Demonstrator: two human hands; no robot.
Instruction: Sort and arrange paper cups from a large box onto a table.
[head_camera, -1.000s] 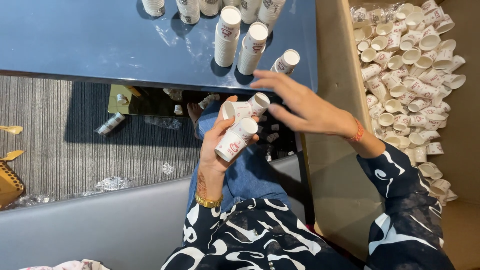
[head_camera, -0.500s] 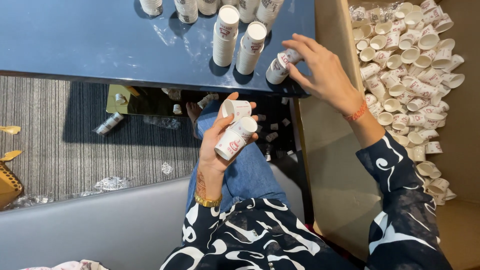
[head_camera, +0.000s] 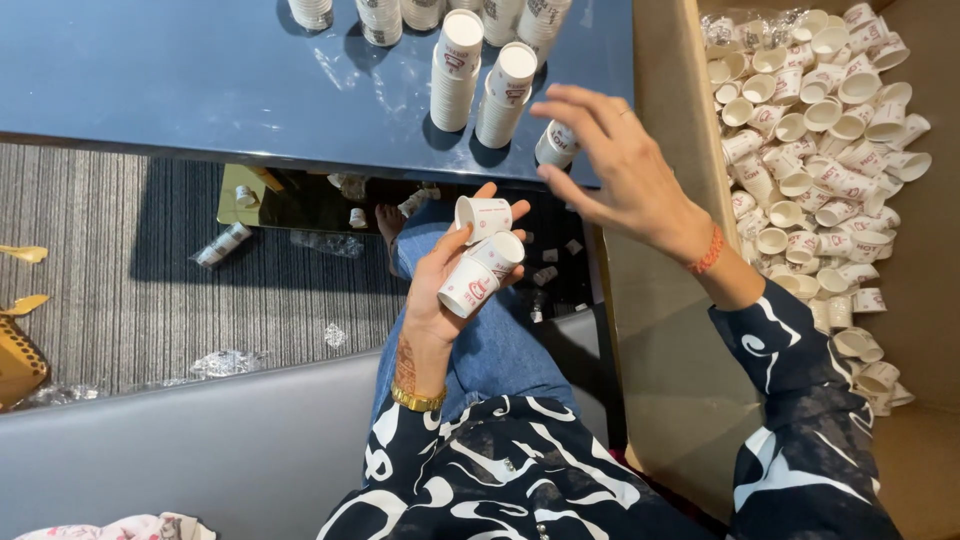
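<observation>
Head view, left to right. On the grey striped floor lie scraps of clear wrapping and a few stray cups; above it runs the dark blue surface, which carries upright stacks of small white paper cups, the two nearest, the twin stacks, standing side by side close to its front edge.

The left hand, palm up over the lap below the surface's edge, is curled around a short nested stack of cups lying on its side, while a single cup is pinched at the fingertips just above. This grip matches that of half a second ago; the hand has not shifted.

The right hand has changed. Half a second ago it was closed about a short cup stack at the front edge of the surface. That short stack now stands by itself on the surface, just right of the twin stacks, and the hand hovers beside it with fingers spread wide, holding nothing. The release reads as complete: one more stack has joined the rows on the surface.

Furthest right, the cardboard box holds a loose heap of unsorted cups, well apart from the left hand and nearest the free right hand.
</observation>
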